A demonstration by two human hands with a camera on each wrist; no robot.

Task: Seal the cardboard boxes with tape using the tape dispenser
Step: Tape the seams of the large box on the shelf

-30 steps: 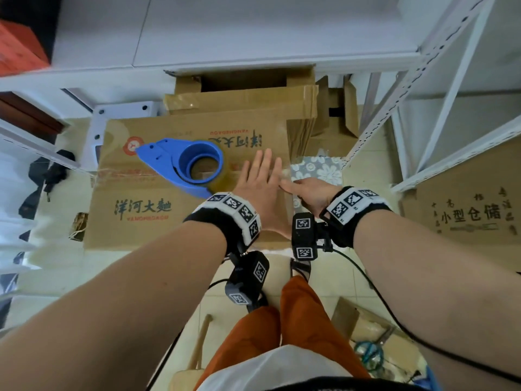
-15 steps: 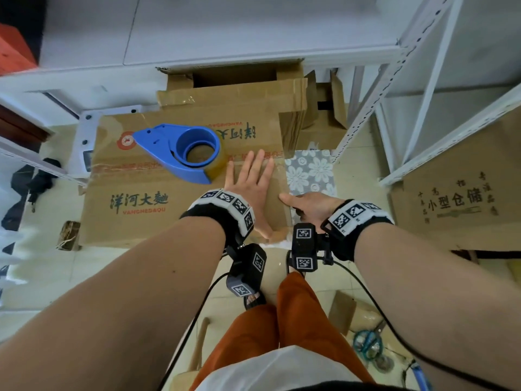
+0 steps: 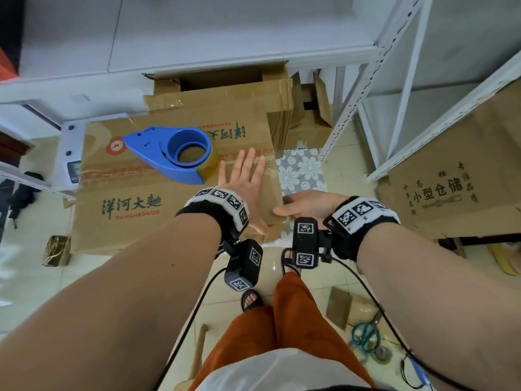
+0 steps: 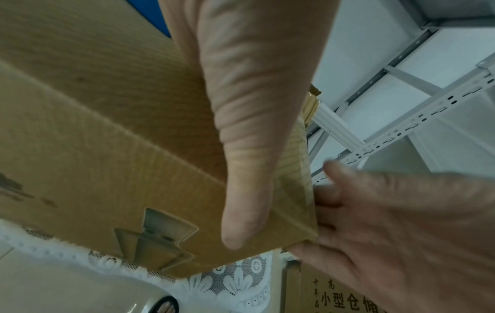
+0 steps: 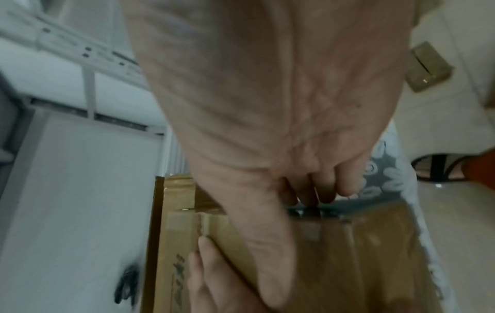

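Note:
A brown cardboard box (image 3: pixel 135 221) with printed characters lies in front of me, a clear tape strip running along its top. The blue tape dispenser (image 3: pixel 169 153) rests on top of it, untouched. My left hand (image 3: pixel 242 184) lies flat on the box top near its right end, and its thumb (image 4: pixel 246 169) hangs over the front face of the box (image 4: pixel 93 148). My right hand (image 3: pixel 307 204) is at the near right corner, thumb along the top edge and fingers (image 5: pixel 308 190) pressed down the box's right side (image 5: pixel 348 254). Neither hand holds anything.
Another box (image 3: pixel 225 97) with open flaps stands behind the first, under a white shelf. A white metal rack (image 3: pixel 363 80) and a printed box (image 3: pixel 451 179) are on the right. A floral lace cloth (image 3: pixel 301 170) lies under the box; scissors (image 3: pixel 363 334) lie on the floor.
My right hand has slid along the box's right edge toward the near corner. The left hand stays flat on top, slightly nearer me. The dispenser has not moved.

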